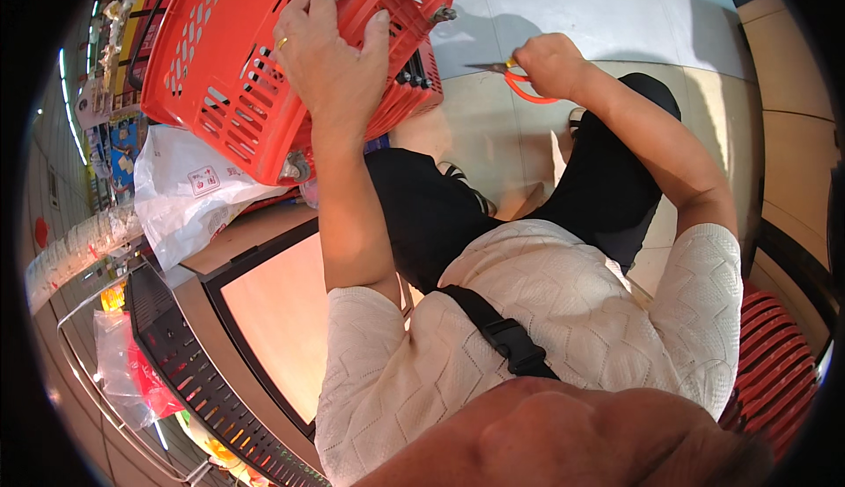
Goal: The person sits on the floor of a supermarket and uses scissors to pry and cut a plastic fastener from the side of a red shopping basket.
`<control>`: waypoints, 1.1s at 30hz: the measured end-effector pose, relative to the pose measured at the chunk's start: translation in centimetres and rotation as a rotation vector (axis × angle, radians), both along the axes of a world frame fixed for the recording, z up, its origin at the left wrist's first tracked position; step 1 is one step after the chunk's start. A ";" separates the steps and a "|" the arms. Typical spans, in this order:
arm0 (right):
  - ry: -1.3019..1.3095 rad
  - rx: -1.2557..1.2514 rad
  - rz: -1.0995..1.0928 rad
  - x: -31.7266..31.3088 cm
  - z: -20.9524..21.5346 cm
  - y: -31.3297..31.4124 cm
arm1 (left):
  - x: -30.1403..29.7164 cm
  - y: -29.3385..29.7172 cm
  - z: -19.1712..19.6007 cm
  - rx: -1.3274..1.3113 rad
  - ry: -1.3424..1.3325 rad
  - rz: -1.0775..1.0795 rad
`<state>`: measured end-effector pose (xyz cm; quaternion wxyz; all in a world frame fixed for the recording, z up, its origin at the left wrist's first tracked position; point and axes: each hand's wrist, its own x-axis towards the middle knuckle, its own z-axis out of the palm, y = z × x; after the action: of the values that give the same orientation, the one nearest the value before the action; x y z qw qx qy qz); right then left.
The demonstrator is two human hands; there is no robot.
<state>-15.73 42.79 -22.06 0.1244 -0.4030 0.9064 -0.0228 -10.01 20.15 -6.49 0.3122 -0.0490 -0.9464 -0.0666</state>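
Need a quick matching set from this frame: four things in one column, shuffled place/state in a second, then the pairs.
Things:
1. red basket
2. scissors
3. white plastic bag
4. black strap buckle

Place or state:
A. on the chest of the white knit top
B. in the right hand, orange handles
C. tipped over, left hand gripping its underside
D. lying below the basket, at the left

Pairs: 1-C, 2-B, 3-D, 4-A
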 end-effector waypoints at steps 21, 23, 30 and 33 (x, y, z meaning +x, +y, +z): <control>-0.132 -0.083 -0.392 -1.6 3.3 3.3 | -1.3 3.8 -18.3 2.039 -0.408 0.001; -0.128 -0.087 -0.395 -1.6 3.2 3.3 | -1.9 2.9 -19.9 2.131 -0.414 -0.062; -0.207 -0.233 -0.532 -2.2 2.7 2.8 | -3.3 3.4 -19.2 2.271 -0.371 -0.121; -0.402 -0.422 -0.580 -2.3 2.0 2.0 | -3.8 3.4 -19.0 2.293 -0.319 -0.099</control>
<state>-18.05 44.80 -20.02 0.2020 -0.1348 0.9155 -0.3208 -13.85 23.58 -25.50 0.0476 0.2349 -0.3561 -0.9032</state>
